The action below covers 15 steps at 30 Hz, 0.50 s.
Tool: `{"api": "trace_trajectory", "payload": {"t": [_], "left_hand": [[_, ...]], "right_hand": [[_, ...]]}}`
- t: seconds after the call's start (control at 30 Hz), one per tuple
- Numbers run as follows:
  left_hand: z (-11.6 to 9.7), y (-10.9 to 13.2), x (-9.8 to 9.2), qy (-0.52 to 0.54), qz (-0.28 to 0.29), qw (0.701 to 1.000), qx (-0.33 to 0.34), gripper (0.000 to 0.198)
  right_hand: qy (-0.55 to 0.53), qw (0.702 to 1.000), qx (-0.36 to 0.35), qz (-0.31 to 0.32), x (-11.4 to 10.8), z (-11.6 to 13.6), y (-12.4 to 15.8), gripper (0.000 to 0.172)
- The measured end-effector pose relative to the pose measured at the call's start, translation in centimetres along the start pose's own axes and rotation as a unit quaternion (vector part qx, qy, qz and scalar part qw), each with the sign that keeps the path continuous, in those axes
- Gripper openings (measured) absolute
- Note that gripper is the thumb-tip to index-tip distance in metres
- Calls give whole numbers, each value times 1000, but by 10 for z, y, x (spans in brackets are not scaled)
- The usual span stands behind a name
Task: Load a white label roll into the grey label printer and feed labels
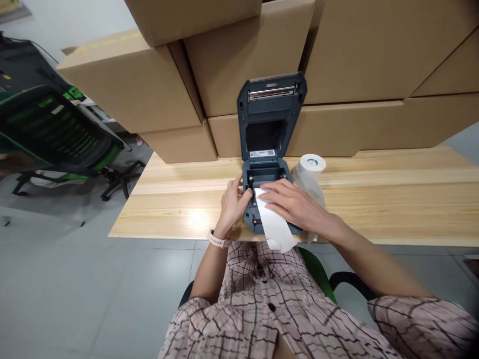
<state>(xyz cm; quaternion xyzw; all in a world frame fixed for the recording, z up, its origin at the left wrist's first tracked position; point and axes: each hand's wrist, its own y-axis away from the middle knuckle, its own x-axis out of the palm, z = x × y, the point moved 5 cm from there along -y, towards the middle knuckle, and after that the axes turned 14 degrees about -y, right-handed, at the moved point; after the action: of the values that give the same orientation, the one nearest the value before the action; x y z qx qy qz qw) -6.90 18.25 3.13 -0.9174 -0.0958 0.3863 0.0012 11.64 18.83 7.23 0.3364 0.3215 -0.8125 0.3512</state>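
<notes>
A dark grey label printer (247, 219) stands on the wooden table with its lid (243, 119) raised. My left hand (232, 202) is at the printer's left side, thumb over the inner edge and fingers against the outer wall. Across the printer's opening lies a strip of white label paper (277, 227), its loose end hanging past the front. My right hand (295, 203) rests on this paper with fingers stretched out; its thumb is hidden. Right of the printer stands a white label roll (311, 163), with a pale translucent strip (313, 187) trailing from it.
Stacked cardboard boxes (348, 55) line the back of the wooden table (396, 199), close behind the raised lid. The table's front edge runs just before my body. On the left, a black and green office chair (63, 129) stands on the grey floor (149, 284).
</notes>
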Motion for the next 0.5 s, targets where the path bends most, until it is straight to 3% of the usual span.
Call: {"api": "trace_trajectory", "payload": {"t": [0.27,0.5], "left_hand": [[2,0,2,13,-3,1000,8,59],[3,-3,5,37,-17,999,24,60]], "right_hand": [[37,997,-35,-56,17,31,33,32],[111,986,-59,-107,24,42,40,27]]}}
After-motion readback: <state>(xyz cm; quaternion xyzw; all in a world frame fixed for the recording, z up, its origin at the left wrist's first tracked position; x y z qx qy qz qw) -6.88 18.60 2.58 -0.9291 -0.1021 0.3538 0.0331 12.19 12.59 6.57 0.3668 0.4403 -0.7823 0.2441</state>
